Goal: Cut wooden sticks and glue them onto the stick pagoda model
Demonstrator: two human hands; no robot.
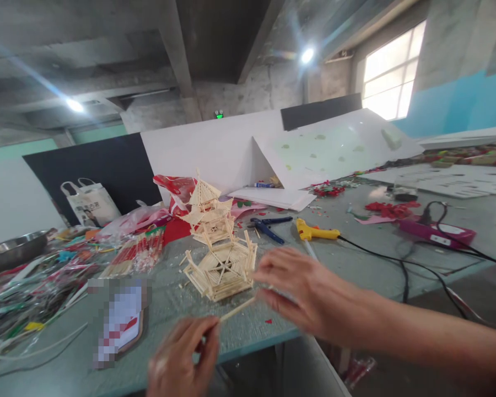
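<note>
A thin wooden stick [237, 310] is pinched between the thumb and fingers of my left hand [186, 355], low in the view. My right hand [300, 286] is at the stick's far end, beside a hexagonal stick frame [223, 267]; it is blurred, and whether its fingers grip the stick or the frame is unclear. The frame lies on the table with short posts rising from its edge. Just behind it stands a tiered stick tower [209, 212] with a pointed roof.
Behind my right hand lie blue-handled pliers [268, 227] and a yellow glue gun [316, 230] with a black cable. A phone [122, 322] and heaped packaged sticks [136, 253] are at left. A purple power strip [436, 232] lies at right.
</note>
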